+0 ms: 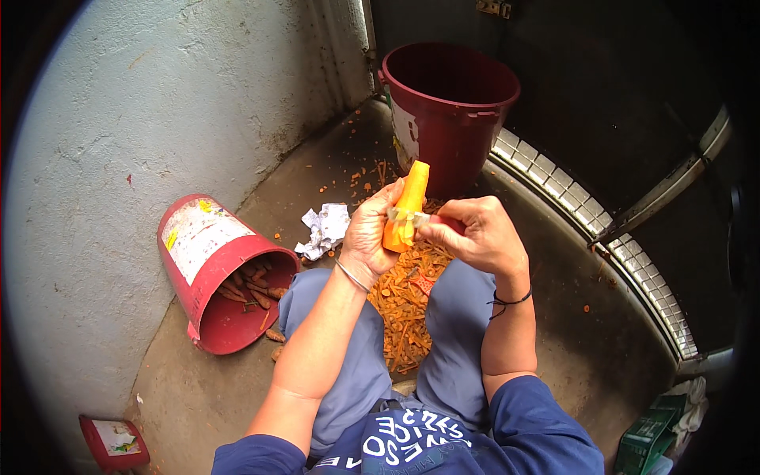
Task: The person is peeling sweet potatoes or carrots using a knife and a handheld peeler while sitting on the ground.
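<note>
Carrot (414, 190) over peelings (400, 313); tipped bucket (229, 326) seemingly holds more.

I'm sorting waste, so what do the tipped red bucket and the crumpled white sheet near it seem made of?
The tipped red bucket looks like smooth, satiny plastic, by its soft sheen and moulded form. The crumpled white sheet is probably matte paper, given its creases.

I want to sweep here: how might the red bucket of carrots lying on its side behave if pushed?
The red bucket would probably roll, since its rounded wall lies on the floor. Carrots inside could slide out, as its open mouth faces sideways. Its thin rim suggests a fairly light shell.
</note>
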A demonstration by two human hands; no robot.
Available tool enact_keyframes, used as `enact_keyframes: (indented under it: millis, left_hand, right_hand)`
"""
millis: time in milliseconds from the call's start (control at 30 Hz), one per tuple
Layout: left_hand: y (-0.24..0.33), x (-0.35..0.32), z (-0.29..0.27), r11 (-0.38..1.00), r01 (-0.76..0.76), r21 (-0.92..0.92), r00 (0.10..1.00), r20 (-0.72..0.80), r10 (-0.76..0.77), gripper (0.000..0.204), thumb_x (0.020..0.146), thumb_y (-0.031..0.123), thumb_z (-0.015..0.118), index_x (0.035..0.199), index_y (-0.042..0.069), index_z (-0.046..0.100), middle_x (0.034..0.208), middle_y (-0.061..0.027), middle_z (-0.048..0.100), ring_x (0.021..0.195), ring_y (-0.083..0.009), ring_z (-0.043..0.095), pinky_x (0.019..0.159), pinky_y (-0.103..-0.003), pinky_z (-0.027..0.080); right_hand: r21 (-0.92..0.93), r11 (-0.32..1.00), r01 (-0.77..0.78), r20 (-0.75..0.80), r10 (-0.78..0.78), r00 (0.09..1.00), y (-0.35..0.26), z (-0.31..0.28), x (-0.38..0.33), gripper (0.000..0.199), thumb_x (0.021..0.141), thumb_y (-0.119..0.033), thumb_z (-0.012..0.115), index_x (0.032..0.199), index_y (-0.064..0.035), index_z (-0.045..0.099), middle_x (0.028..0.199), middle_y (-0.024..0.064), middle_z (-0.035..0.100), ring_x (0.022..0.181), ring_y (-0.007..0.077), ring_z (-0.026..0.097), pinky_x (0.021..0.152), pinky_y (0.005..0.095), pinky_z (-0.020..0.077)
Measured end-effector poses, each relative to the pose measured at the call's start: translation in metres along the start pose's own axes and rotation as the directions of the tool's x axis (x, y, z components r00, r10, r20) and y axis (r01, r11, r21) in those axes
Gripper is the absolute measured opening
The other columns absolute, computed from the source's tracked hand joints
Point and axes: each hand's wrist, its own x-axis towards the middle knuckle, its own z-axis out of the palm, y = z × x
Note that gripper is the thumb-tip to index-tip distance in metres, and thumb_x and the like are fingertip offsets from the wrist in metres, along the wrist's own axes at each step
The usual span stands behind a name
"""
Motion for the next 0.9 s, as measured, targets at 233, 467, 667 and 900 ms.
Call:
enact_keyframes:
  millis: [233,467,667,900]
  left_hand:
    - [-0.001,-0.001,0.003,1.0,0.016,-0.014,0.998,-0.066,-0.017,0.031,0.106,0.03,0.061,0.125,0.006,0.067,0.1,-0.0102,0.075,0.082,-0.0263,0.074,0.066,-0.041,0.064]
    - [-0.003,-0.001,0.003,0.998,0.051,0.021,0.997,-0.05,-0.05,0.033,0.107,0.035,0.06,0.124,0.008,0.066,0.095,-0.0087,0.071,0.083,-0.0257,0.067,0.063,-0.039,0.053]
    - [0.0,0.008,-0.015,0.998,-0.056,-0.015,0.991,-0.119,0.054,0.032,0.107,0.036,0.055,0.119,0.007,0.063,0.097,-0.0092,0.069,0.081,-0.0253,0.065,0.066,-0.041,0.053]
    - [0.028,-0.014,-0.031,0.973,-0.222,-0.065,0.944,-0.262,0.199,0.032,0.106,0.034,0.051,0.122,0.007,0.058,0.1,-0.0131,0.068,0.083,-0.0287,0.066,0.067,-0.045,0.055]
  right_hand:
    - [-0.072,0.997,0.01,-0.154,-0.021,0.988,0.003,0.004,0.002,0.033,0.088,-0.031,0.083,0.081,-0.0007,0.074,0.063,0.0162,0.062,0.051,0.0253,0.059,0.053,0.0353,0.0472]
    - [-0.009,0.995,-0.102,-0.578,0.078,0.813,0.007,-0.005,0.008,0.03,0.099,-0.03,0.076,0.097,-0.0003,0.074,0.065,0.0029,0.062,0.06,0.0079,0.052,0.057,0.0274,0.0441]
    - [0.296,0.953,-0.057,-0.391,0.175,0.904,0.001,-0.017,0.01,0.034,0.106,-0.032,0.066,0.103,0.0014,0.072,0.075,-0.0067,0.059,0.068,0.0031,0.044,0.059,0.0223,0.0372]
    - [0.345,0.938,-0.036,-0.143,0.09,0.986,-0.054,-0.046,0.036,0.03,0.109,-0.03,0.062,0.103,-0.0014,0.071,0.073,-0.0082,0.052,0.06,-0.0001,0.038,0.052,0.0199,0.028]
